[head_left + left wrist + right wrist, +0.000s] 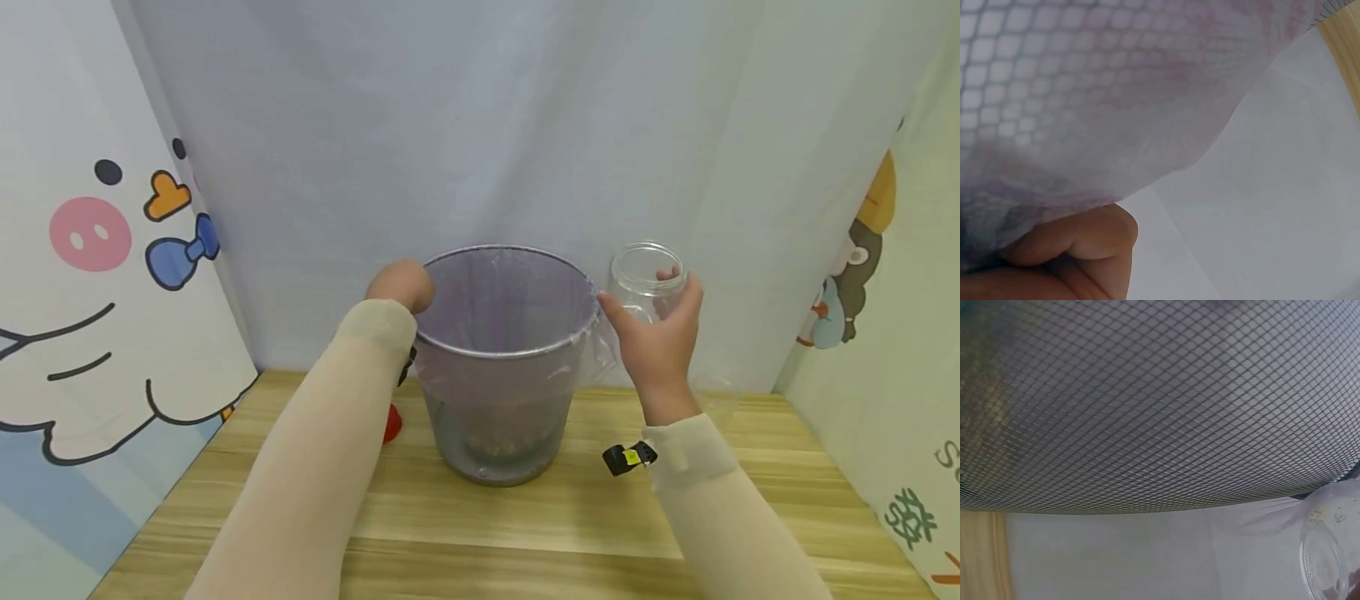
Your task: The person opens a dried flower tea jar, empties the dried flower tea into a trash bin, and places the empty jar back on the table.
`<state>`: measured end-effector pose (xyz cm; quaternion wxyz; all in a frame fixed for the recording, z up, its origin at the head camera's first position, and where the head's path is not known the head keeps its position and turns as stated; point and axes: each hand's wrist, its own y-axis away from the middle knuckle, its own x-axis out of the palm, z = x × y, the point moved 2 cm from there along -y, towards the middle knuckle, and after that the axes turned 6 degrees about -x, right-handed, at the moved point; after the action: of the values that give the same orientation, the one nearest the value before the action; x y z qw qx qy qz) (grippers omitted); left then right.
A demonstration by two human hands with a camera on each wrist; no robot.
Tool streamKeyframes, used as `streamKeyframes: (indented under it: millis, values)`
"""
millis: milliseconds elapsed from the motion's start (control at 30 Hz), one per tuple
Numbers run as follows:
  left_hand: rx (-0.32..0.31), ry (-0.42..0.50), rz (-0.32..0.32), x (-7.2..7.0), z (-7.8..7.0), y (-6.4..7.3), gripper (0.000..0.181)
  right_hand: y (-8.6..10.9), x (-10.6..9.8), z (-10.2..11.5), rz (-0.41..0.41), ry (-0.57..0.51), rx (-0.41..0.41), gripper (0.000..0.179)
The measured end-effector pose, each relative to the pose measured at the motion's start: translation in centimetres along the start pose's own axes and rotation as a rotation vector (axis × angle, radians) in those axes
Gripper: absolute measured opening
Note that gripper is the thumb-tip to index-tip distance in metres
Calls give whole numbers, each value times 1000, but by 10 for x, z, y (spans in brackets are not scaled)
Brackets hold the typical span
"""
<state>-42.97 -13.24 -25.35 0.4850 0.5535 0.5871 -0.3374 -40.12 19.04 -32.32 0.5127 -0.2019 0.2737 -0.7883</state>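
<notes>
A grey mesh waste bin (498, 450) stands upright on the table, lined with a translucent purple bin bag (510, 292) folded over its rim. At the left rim is my left hand (401, 285); in the left wrist view its curled fingers (1079, 234) pinch the bag's edge. My right hand (660, 346) holds a clear, open-topped jar (647, 271) just right of the bin, its thumb near the rim. Part of the jar (1324, 556) shows at the right wrist view's lower right corner. Light brown contents show dimly through the bin's lower wall.
A red object (392, 423) lies left of the bin, partly hidden behind my left arm. Some clear object (714, 392), faint in outline, stands to the right by the back curtain. The wooden table (525, 542) is bounded by a grey curtain behind and printed cloths at both sides.
</notes>
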Motion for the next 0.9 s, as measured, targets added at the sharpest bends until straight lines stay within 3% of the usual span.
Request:
streamKeyframes:
  millis: [300, 467, 700, 900]
  values:
    - [-7, 14, 17, -2, -1, 2, 42, 17, -5, -23, -26, -49, 50, 96]
    - [-14, 19, 20, -3, 0, 0, 43, 24, -7, -40, 3, -5, 74, 92]
    - [-7, 11, 15, -3, -1, -2, 41, 34, -12, -61, 11, 29, 37, 78]
    - [-6, 18, 9, -1, 0, -2, 39, 44, -16, -72, 34, 89, 86, 82]
